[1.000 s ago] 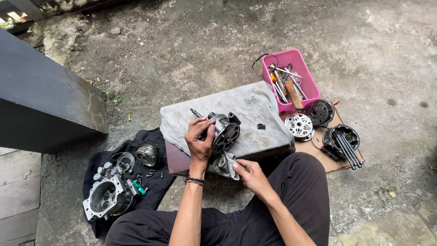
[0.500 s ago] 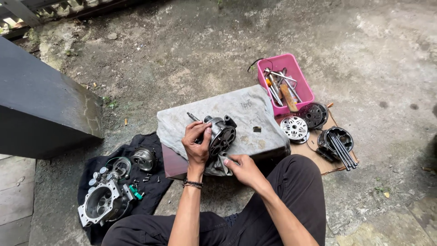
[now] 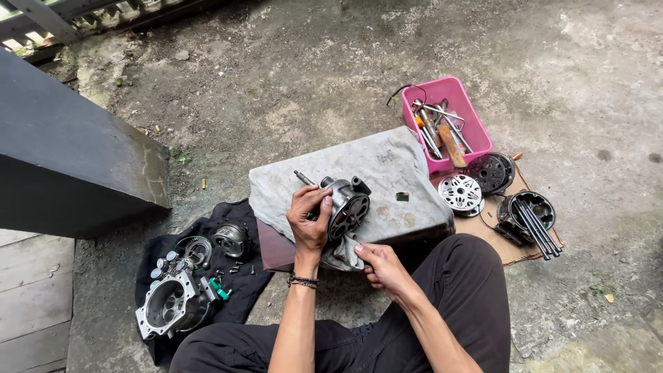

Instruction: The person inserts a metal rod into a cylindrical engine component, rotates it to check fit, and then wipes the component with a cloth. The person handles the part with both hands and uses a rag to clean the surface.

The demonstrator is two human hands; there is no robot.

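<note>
Item: round metal housing [image 3: 345, 207], unmoved on grey cloth [image 3: 387, 173]; left hand [image 3: 309, 217] stays clamped around it; right hand [image 3: 383, 266] fingers now pinch the cloth edge.

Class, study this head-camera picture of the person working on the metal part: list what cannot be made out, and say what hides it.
1. The side of the metal housing under the left hand: covered by the fingers.
2. The block under the grey cloth: draped over.
3. The right hand grip on the cloth edge: fingertips curled out of sight.
4. Tools in the pink tray: too small and tangled to identify.
5. The person's legs: cut off by the bottom edge.
</note>
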